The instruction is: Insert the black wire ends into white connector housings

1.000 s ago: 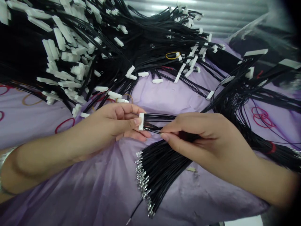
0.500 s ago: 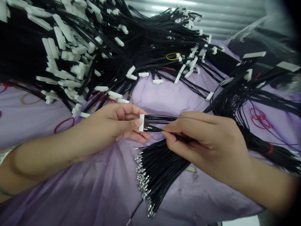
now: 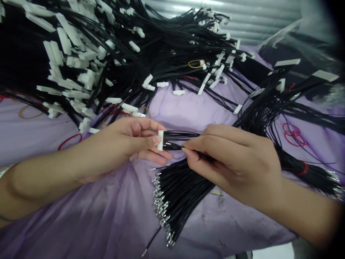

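"Where's the white connector [image 3: 160,140] from where you're standing?"

"In the left hand [image 3: 132,144], over the purple cloth [image 3: 107,216]. The thumb and fingers are gripping it, with a row of black wires [image 3: 180,135] running out toward the other hand."

"And the right hand [image 3: 234,154]?"

"Thumb and forefinger are pinched together on thin black wire. I can see a silver tip [image 3: 168,143] just beside the connector, though I can't tell whether it's in a slot."

"What's that fan under the right hand?"

"A bundle of loose wires [image 3: 183,190], metal ends spread to the left. One stray wire [image 3: 151,241] lies at its lower edge."

"Quite a heap [image 3: 161,43] behind, too."

"Black cables with white plugs, yes. Off to the right, a red band [image 3: 304,168] ties another bundle [image 3: 319,181], near some red loops [image 3: 293,135] on the cloth."
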`<action>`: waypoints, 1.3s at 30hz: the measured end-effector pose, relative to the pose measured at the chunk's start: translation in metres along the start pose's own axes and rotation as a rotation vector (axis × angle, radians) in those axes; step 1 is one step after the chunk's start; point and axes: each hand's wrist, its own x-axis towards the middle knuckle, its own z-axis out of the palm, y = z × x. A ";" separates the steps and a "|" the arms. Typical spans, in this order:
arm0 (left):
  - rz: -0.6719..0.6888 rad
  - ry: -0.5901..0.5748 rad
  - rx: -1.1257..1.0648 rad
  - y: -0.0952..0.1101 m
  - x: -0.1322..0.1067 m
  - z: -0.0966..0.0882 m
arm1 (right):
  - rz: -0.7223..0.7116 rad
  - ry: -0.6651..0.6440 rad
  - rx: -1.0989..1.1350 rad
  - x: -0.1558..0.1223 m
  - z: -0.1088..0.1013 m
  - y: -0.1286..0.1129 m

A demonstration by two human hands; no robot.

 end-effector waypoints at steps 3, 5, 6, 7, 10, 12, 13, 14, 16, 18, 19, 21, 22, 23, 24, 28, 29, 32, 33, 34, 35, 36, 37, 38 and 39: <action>0.002 -0.009 -0.011 -0.001 -0.001 0.000 | -0.006 0.006 0.026 0.000 -0.001 0.002; 0.008 -0.020 -0.013 -0.001 0.000 0.001 | -0.001 0.004 0.030 0.001 -0.002 0.002; 0.012 -0.026 -0.013 -0.001 0.000 0.001 | -0.004 0.007 0.032 0.001 -0.002 0.002; 0.013 -0.029 -0.012 -0.001 0.000 0.001 | -0.004 0.007 0.032 0.001 -0.002 0.002; 0.008 -0.026 0.004 0.000 0.001 0.000 | -0.001 0.010 0.024 0.000 -0.002 0.002; -0.001 -0.029 0.006 0.000 0.001 -0.001 | 0.004 0.020 0.018 0.000 -0.001 0.002; -0.002 -0.033 0.003 0.000 0.001 -0.002 | 0.002 0.029 0.013 0.000 -0.001 0.002; -0.001 -0.037 -0.003 0.000 0.001 -0.002 | -0.004 0.043 0.008 0.000 0.000 0.002; 0.005 -0.040 -0.009 -0.001 0.000 -0.002 | -0.011 0.054 -0.002 0.000 0.000 0.002; 0.012 -0.039 -0.004 -0.001 0.000 -0.002 | -0.011 0.055 -0.010 0.000 0.001 0.002; 0.014 -0.035 -0.002 -0.001 0.000 -0.002 | -0.011 0.053 -0.012 0.000 0.001 0.002; 0.009 -0.023 -0.004 -0.001 0.000 -0.001 | -0.009 0.047 -0.019 0.001 0.001 0.003; 0.005 -0.016 -0.009 -0.001 0.000 -0.001 | -0.014 0.047 -0.019 0.001 0.001 0.004; 0.002 -0.009 -0.011 -0.001 0.000 0.000 | -0.015 0.043 -0.014 0.001 0.001 0.004; 0.000 -0.003 -0.012 -0.001 0.000 0.000 | -0.019 0.043 -0.005 0.001 0.002 0.004; -0.001 0.008 -0.005 -0.001 0.001 0.000 | -0.032 0.065 0.058 0.001 0.008 0.005; 0.002 0.005 -0.009 -0.001 0.001 0.000 | -0.036 0.076 0.075 0.002 0.010 0.006; 0.004 -0.012 -0.031 -0.003 0.001 -0.002 | -0.044 0.091 0.113 0.002 0.018 0.008; -0.003 -0.019 -0.034 -0.004 0.001 -0.003 | -0.043 0.087 0.123 0.003 0.019 0.009; -0.005 -0.027 -0.040 -0.005 0.001 -0.004 | -0.041 0.085 0.135 0.003 0.020 0.009; 0.000 -0.035 -0.048 -0.006 0.001 -0.005 | -0.042 0.087 0.153 0.002 0.020 0.010; 0.011 -0.040 -0.060 -0.007 0.001 -0.005 | -0.046 0.093 0.173 0.002 0.018 0.010; 0.027 -0.044 -0.076 -0.007 0.000 -0.005 | -0.051 0.097 0.191 0.001 0.015 0.010; 0.040 -0.041 -0.093 -0.007 -0.001 -0.005 | -0.057 0.100 0.206 0.000 0.012 0.010; 0.046 -0.037 -0.113 -0.007 -0.002 -0.005 | -0.055 0.096 0.209 -0.002 0.009 0.009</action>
